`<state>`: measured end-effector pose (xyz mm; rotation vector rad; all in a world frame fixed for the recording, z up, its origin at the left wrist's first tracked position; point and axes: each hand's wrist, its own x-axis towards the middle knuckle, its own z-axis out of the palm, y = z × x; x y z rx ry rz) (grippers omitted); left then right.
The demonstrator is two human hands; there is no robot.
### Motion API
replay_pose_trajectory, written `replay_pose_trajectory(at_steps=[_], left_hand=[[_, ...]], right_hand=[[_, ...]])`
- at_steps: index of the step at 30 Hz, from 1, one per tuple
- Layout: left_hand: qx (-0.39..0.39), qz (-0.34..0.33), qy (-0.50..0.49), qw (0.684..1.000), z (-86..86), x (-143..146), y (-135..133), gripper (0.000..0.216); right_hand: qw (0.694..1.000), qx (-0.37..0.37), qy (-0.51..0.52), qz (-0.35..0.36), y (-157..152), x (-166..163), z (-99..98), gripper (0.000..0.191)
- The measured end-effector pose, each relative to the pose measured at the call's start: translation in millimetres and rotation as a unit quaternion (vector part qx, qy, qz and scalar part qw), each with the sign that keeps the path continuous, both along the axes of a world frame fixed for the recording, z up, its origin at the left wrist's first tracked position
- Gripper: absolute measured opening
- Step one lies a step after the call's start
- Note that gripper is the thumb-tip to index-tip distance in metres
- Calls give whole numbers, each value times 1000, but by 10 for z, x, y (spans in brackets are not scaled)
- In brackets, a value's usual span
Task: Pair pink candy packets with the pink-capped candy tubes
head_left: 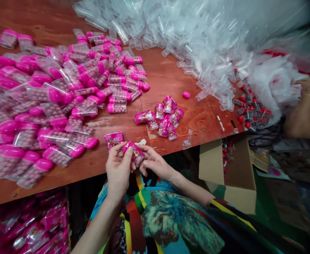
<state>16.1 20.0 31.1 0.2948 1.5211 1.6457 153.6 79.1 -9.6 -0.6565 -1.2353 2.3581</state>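
Observation:
Between my two hands is a small candy container in a printed pink wrapper (134, 152), held just off the table's front edge. My left hand (120, 165) pinches its left side with the thumb on top. My right hand (155, 163) grips its right end with bent fingers. Just behind my left hand lies a stack of flat pink printed wrappers (113, 138). Farther back on the table sits a small group of wrapped pink containers (168, 118). To the left spreads a large heap of clear containers with pink caps (73, 88), filled with small pink balls.
A mound of clear plastic containers (171, 28) covers the back of the red-brown table (165, 77). One loose pink cap (186, 95) lies mid-table. Small red-capped containers (252, 109) lie right, near another person's arm (303, 109). Below are a cardboard box (239, 192) and pink packets (30, 225).

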Motion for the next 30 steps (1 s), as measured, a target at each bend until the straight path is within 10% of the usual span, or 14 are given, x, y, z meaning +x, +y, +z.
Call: replay_pose_trajectory(at_steps=[6, 10, 17, 24, 30], left_hand=[[-15, -13, -9, 1000, 53, -11, -5, 52], [-27, -1, 15, 1000, 110, -30, -29, 61], [-41, -9, 171, 984, 71, -202, -215, 36], [-33, -44, 552, 832, -202, -468, -218, 27], [-119, -108, 638, 753, -340, -452, -226, 42]], right_hand=[[997, 45, -67, -19, 0, -64, 112, 55], [969, 211, -122, -48, 244, -40, 320, 41], [748, 506, -398, -159, 799, 78, 509, 62], [774, 570, -264, -81, 665, -341, 308, 34], [660, 672, -337, -10, 1100, -1131, 469, 35]])
